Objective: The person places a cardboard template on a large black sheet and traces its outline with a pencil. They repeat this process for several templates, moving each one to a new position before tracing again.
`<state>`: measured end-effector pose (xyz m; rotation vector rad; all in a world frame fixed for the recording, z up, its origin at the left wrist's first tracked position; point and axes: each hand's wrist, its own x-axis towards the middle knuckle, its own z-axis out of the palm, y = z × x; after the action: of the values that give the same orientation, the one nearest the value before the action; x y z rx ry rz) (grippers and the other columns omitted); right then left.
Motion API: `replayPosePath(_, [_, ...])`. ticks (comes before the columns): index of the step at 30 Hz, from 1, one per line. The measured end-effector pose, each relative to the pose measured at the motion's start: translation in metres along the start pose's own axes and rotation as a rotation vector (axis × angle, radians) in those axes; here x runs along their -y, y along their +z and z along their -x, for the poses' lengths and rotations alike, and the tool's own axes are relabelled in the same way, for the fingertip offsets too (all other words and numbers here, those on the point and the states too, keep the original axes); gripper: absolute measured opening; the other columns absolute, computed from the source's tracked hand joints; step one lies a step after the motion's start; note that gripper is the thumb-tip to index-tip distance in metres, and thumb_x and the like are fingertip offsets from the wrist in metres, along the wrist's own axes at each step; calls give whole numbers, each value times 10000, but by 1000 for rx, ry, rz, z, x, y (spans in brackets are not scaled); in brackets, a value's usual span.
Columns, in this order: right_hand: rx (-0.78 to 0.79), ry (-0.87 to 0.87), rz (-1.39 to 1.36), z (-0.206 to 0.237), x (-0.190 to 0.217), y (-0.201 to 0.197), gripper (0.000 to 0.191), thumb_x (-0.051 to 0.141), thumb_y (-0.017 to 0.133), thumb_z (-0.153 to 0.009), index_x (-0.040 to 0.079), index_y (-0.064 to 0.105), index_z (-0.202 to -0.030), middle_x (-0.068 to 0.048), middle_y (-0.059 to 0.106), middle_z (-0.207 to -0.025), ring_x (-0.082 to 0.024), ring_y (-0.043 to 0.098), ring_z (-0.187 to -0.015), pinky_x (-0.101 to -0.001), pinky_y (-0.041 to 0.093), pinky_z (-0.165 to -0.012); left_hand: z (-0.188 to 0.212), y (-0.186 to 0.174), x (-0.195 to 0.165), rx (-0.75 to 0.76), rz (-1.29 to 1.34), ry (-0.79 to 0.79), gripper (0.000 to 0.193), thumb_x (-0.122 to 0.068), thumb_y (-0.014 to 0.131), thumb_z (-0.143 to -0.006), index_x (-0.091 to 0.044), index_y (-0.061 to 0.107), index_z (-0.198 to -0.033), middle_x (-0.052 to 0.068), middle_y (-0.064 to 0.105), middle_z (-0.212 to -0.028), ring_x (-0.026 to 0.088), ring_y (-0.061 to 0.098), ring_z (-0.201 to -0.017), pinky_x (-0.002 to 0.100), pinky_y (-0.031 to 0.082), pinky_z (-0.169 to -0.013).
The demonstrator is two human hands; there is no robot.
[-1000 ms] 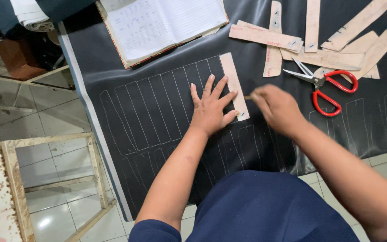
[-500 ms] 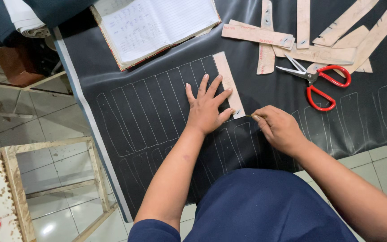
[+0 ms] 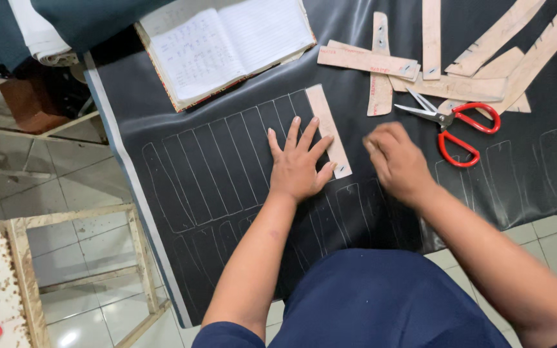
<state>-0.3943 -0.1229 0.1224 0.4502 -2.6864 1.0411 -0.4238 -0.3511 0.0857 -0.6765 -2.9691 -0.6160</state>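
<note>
My left hand lies flat with fingers spread, pressing a light cardboard strip onto a black sheet marked with rows of pale traced outlines. My right hand is just right of the strip's lower end. It is blurred, its fingers curled around a thin marking tool that is mostly hidden. The strip lies next to the last traced outline in the upper row.
Red-handled scissors lie right of my right hand. Several loose cardboard strips are spread at the top right. An open notebook sits at the top. A wooden frame stands on the tiled floor to the left.
My right hand moved down along the strip's right edge to its lower end, then lifted a little to the right. My left hand stayed pressed on the strip.
</note>
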Motion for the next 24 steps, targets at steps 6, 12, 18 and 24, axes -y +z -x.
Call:
replayPosePath(6, [33,-67,436,-28,-59,-11,524,329,816,-847,193,691,-1337,-136,570,-1191,-335,619,-989,-453,527,-788,-3,2,-4,-3,-50,-3,575,-591,646,-861,-297,640,-1355,44,400,-1601,353,277,-1513,776,108,-1151])
replayPosePath(12, [-104,21,556,-7,-100,-43,651,439,819,-835,42,648,-1321,-146,570,-1252,-358,593,-1124,-467,496,-920,-10,-3,-10,10,-84,-24,563,-581,656,-846,-304,641,-1336,31,413,-1583,342,287,-1502,771,115,-1151])
replayPosePath(18, [-37,56,502,1,-117,-67,436,360,832,-828,67,701,-1123,-96,638,-1094,-322,596,-1015,-449,484,-881,-15,-4,-15,73,-113,-69,590,-576,664,-819,-291,622,-1334,18,422,-1575,321,297,-1490,755,112,-1148])
replayPosePath(24, [46,66,415,-9,-125,-87,339,305,840,-780,57,692,-958,-117,657,-954,-338,584,-925,-454,482,-836,-14,-3,-21,58,-146,-73,593,-581,661,-824,-290,616,-1339,18,433,-1566,314,306,-1489,724,94,-1168])
